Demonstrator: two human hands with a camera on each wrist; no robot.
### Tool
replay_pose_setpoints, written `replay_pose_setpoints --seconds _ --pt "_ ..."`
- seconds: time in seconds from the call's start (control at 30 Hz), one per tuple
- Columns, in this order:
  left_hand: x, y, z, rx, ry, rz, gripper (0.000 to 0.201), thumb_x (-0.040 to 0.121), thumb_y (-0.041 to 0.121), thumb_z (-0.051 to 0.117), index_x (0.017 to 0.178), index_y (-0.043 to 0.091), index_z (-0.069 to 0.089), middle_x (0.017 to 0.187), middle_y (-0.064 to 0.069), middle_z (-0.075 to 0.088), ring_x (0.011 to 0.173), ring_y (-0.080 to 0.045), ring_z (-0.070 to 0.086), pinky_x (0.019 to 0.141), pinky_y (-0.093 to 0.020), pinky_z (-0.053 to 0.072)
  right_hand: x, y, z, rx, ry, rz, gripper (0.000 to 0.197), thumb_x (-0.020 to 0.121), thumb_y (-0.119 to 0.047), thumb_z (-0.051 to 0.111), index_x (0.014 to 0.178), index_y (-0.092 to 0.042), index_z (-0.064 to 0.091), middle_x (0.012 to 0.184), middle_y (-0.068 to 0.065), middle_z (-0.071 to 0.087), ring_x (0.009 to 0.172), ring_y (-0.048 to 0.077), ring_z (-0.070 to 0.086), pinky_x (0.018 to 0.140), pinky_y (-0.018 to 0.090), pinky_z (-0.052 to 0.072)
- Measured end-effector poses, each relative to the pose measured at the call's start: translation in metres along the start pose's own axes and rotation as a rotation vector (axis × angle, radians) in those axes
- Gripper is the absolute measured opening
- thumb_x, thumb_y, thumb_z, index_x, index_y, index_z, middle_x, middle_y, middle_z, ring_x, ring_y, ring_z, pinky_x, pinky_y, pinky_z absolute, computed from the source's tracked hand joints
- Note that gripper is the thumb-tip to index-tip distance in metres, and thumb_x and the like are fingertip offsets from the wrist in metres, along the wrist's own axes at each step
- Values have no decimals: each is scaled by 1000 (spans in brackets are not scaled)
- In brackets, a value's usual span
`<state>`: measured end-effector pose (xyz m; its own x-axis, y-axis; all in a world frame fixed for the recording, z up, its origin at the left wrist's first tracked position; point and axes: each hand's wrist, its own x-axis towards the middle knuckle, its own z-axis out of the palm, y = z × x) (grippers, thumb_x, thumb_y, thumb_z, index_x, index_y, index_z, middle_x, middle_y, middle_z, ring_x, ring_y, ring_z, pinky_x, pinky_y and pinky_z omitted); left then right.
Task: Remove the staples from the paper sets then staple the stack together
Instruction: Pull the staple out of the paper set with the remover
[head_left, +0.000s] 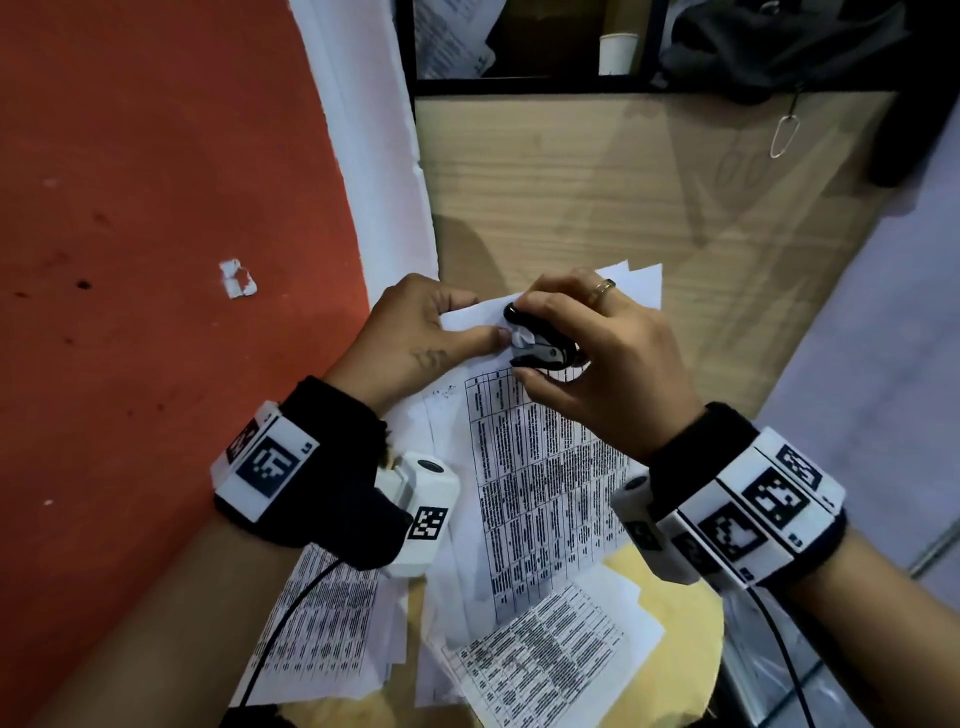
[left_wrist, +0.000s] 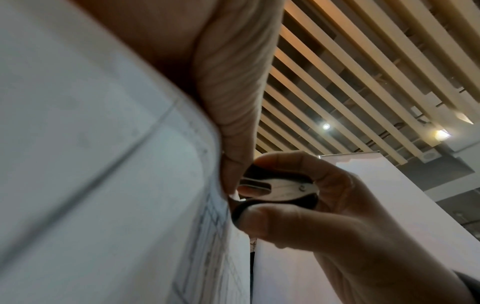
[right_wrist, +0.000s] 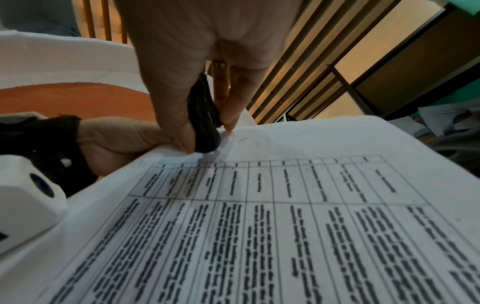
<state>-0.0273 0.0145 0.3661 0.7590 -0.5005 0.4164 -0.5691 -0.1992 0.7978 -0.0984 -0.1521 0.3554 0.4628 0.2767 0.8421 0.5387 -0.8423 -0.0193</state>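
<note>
Here, a wooden desk panel (head_left: 597, 171) and an orange wall (head_left: 156, 208) are seen behind the work. Printed paper sets (head_left: 540, 499) are spread over a round yellow stool top (head_left: 680, 613), with one set lifted at its top corner. That folded-back corner is pinched by the left hand (head_left: 410, 338), thumb on top and fingers curled beneath the sheets. A black staple remover (head_left: 543, 345) is gripped by the right hand (head_left: 608, 358), squeezed between the thumb (left_wrist: 272, 222) below and the index finger above; a ring (head_left: 604, 287) is worn on that hand. The remover's metal jaws are set against the paper corner, just beside the left thumb tip.
</note>
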Motion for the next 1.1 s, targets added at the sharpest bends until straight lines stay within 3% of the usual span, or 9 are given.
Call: replay_pose_setpoints --seconds 0.13,0.3,0.43,0.5,0.6,0.73,0.87,0.97,1.1 --pt "2 -4 -2 -5 -9 -31 43 63 47 73 75 6 69 69 -13 59 65 -15 50 62 -32 36 1 5 5 22 -10 -25 34 64 -13 71 97 -6 69 101 11 66 80 31 66 57 39 55" --pt "2 -3 -3 16 -27 -48 21 70 29 73 73 9 72 68 -17 63 61 -13 53 59 -27 38 1 9 9 2 -19 -82 31 64 -9 71 95 -4 70 98 11 68 77 33 66 55 40 55" --pt "1 -3 -3 -7 -38 -72 13 76 14 75 70 5 69 64 -7 57 57 -10 49 54 -22 34 2 10 11 -38 -39 -137 28 65 -9 71 92 -3 71 94 12 68 73 33 66 55 39 54" --pt "1 -3 -3 -18 -37 -82 10 78 11 74 70 7 70 66 -8 59 57 -11 50 53 -21 35 4 12 12 -26 -43 -152 28 65 -9 70 92 -1 70 93 14 68 73 34 66 56 40 55" --pt "-1 -3 -4 -70 -36 -92 11 78 9 74 79 -1 71 72 -15 62 64 -16 52 58 -25 37 6 13 12 -37 -57 -186 29 64 -10 70 91 1 70 91 16 68 73 33 66 57 38 55" --pt "-1 -2 -5 -99 -81 -107 12 74 12 76 78 2 71 75 -15 61 67 -17 52 60 -26 37 7 16 13 -56 -85 -222 30 65 -12 71 93 0 70 92 16 68 74 32 66 57 34 55" --pt "0 -2 -4 -87 -111 -126 17 79 7 71 83 -10 67 74 -15 57 67 -18 48 61 -28 34 4 21 15 -46 -114 -259 30 69 -15 68 94 2 69 92 18 67 75 34 66 53 38 54" --pt "0 -1 -1 -131 -135 -142 13 75 8 74 79 -3 69 75 -15 58 66 -17 51 57 -24 38 4 24 16 -58 -119 -280 27 71 -15 65 91 2 69 90 18 67 74 34 66 49 39 53" --pt "3 -5 0 -147 -143 -148 19 75 4 73 89 -9 68 83 -20 62 73 -21 55 66 -28 41 4 24 20 -85 -111 -290 21 67 -10 68 83 3 69 82 18 67 69 33 65 47 35 52"
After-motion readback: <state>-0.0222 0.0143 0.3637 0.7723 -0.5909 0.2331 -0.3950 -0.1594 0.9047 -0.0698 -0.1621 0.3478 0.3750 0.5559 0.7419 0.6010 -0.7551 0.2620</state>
